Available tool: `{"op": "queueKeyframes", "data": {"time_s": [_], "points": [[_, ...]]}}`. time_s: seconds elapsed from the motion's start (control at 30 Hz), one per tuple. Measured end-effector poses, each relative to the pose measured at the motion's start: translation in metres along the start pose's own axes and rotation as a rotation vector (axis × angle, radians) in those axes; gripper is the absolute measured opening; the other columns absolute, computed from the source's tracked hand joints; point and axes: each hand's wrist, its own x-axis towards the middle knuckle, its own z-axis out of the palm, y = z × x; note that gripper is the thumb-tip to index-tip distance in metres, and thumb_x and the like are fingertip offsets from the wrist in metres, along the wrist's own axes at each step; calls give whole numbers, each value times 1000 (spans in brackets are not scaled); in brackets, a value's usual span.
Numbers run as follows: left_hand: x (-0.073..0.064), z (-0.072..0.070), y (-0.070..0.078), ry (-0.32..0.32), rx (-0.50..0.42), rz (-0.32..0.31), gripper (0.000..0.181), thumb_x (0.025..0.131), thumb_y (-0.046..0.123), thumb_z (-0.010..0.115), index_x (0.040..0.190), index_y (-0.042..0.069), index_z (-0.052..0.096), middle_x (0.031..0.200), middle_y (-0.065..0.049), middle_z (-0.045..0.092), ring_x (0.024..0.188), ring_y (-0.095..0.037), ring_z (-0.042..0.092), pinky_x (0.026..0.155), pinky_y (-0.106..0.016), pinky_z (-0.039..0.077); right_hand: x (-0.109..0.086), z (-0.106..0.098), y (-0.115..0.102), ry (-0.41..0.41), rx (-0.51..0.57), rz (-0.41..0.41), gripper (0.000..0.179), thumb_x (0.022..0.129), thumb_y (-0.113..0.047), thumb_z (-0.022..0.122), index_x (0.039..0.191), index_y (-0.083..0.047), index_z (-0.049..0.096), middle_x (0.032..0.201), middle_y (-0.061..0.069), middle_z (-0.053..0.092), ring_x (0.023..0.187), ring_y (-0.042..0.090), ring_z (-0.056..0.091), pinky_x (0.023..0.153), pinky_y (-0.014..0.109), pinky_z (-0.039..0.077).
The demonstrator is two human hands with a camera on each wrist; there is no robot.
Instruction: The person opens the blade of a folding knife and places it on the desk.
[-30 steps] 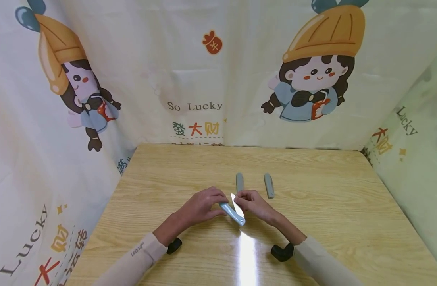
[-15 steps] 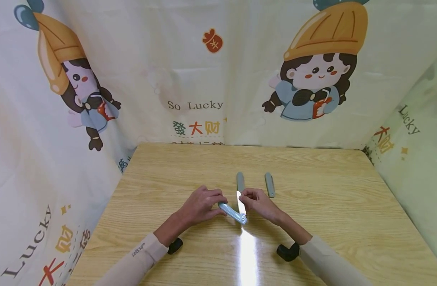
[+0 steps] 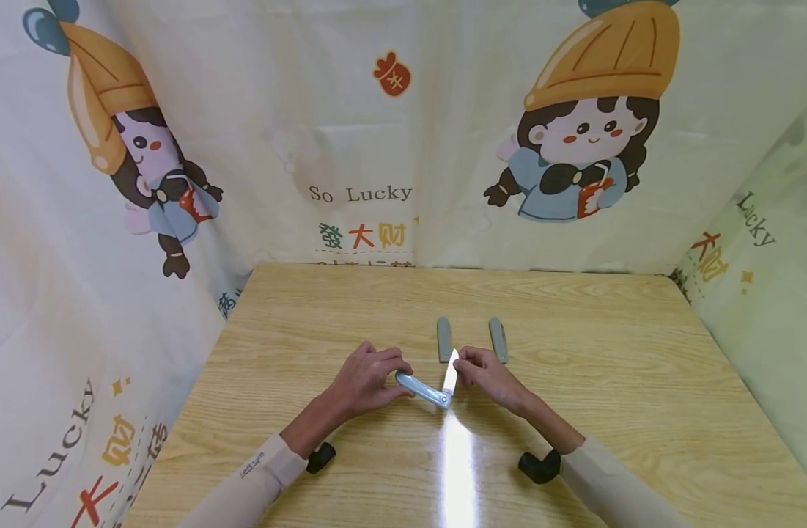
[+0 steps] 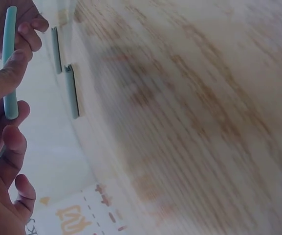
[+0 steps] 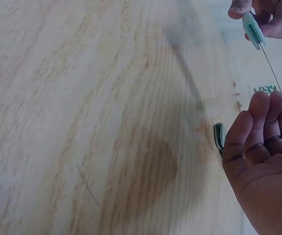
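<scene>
My left hand (image 3: 370, 378) pinches the light blue handle of a folding knife (image 3: 421, 389) between thumb and fingers. The knife's bright blade (image 3: 451, 374) stands out from the pivot at the handle's right end, at a wide angle to it. At the blade's tip, my right hand (image 3: 487, 374) pinches the metal with thumb and fingertips. From the left wrist, the pale green-blue handle (image 4: 10, 73) shows edge-on under the thumb. The right wrist view has the thin blade (image 5: 270, 66) running from the handle to the right fingertips.
Two closed grey-green folding knives lie on the wooden table (image 3: 311, 308) beyond the hands: a left one (image 3: 444, 339) and a right one (image 3: 498, 339). A printed curtain (image 3: 350, 132) hangs behind the table's far edge and along both sides.
The blade has swung away from the handle to the right, widening the angle between them. My right hand has moved right with the blade tip; my left hand has shifted slightly left.
</scene>
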Motion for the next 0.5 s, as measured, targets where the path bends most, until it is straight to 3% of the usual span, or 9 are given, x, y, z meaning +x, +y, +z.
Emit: {"op": "queueKeyframes", "data": {"time_s": [0.27,0.5], "points": [[-7,-2,0,8,-31,-50,28,74,32,93,91,17,76,84,11,63,59,-1,41,63,-26,33,0,1,6,33,34,-35,28,107,-14,51,92,9,56,84,23,60,75,29,56,67,34,48],[-8,-3,-5,-31,-31,-22,28,76,33,91,91,16,75,84,10,63,62,-1,42,66,-28,41,2,0,8,27,192,69,26,107,-16,54,107,9,63,95,13,68,85,22,68,77,36,57]]}}
